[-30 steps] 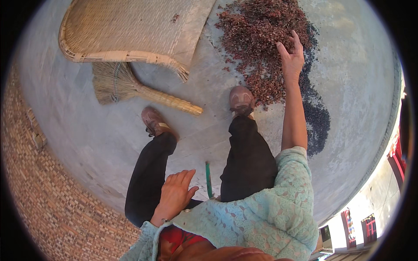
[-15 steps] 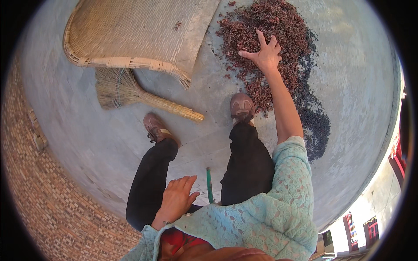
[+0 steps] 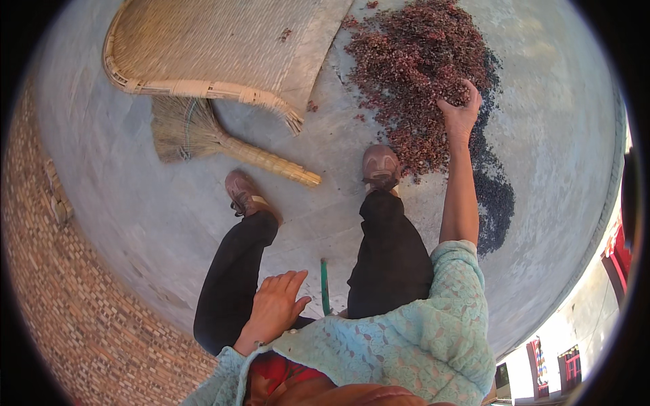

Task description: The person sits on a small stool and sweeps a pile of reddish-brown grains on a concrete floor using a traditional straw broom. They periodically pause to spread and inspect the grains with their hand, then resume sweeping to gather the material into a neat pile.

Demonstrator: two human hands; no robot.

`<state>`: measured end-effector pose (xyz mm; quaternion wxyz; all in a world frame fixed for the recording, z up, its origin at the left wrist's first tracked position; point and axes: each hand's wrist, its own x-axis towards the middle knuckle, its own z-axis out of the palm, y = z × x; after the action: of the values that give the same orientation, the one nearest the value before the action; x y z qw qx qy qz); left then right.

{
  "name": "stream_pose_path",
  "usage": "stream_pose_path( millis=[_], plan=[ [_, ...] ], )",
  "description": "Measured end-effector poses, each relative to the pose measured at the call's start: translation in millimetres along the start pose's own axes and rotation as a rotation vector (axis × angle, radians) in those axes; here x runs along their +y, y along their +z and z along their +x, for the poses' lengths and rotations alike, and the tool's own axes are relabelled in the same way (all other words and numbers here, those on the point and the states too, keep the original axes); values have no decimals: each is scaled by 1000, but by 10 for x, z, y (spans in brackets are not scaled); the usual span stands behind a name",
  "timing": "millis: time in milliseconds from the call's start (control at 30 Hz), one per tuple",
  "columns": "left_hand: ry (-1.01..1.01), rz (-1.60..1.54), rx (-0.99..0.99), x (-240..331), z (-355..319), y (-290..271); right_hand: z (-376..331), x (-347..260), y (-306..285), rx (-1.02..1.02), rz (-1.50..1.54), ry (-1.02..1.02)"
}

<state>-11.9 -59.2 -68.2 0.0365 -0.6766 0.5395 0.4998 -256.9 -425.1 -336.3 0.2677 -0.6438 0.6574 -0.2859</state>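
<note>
A heap of reddish-brown dried husks (image 3: 413, 64), much like Sichuan pepper, lies on the concrete at the far right. Along its right side runs a band of small black seeds (image 3: 493, 203). My right hand (image 3: 462, 114) reaches into the heap's right edge, its fingers curled down among the husks and the thumb pointing left; the fingertips are partly hidden. Resting on my left thigh, my left hand (image 3: 274, 304) has its fingers stretched out and holds nothing.
A large woven winnowing basket (image 3: 217, 47) lies at the far left, partly over the head of a straw broom (image 3: 237, 150). My shoes stand on grey concrete (image 3: 149, 223) near the heap. A thin green stick (image 3: 325, 287) shows between my legs. Brick paving (image 3: 88, 318) borders the left.
My right hand has moved right and a little nearer, from spread fingers over the heap to curled fingers at its right edge. The left hand stays on the thigh.
</note>
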Motion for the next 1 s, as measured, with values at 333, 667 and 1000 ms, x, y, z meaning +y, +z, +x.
stream_pose_path(
  millis=[333, 667, 1000],
  plan=[
    [-24, -3, -24, 6, 0, -5, 70, -396, -252, 59, 669, 266],
    [-27, 3, -27, 11, 4, -1, 130, -329, 252, -113, -345, -241],
    [-29, 5, -16, 36, 18, -16, 191, -691, 684, -650, -907, -298]
  ],
)
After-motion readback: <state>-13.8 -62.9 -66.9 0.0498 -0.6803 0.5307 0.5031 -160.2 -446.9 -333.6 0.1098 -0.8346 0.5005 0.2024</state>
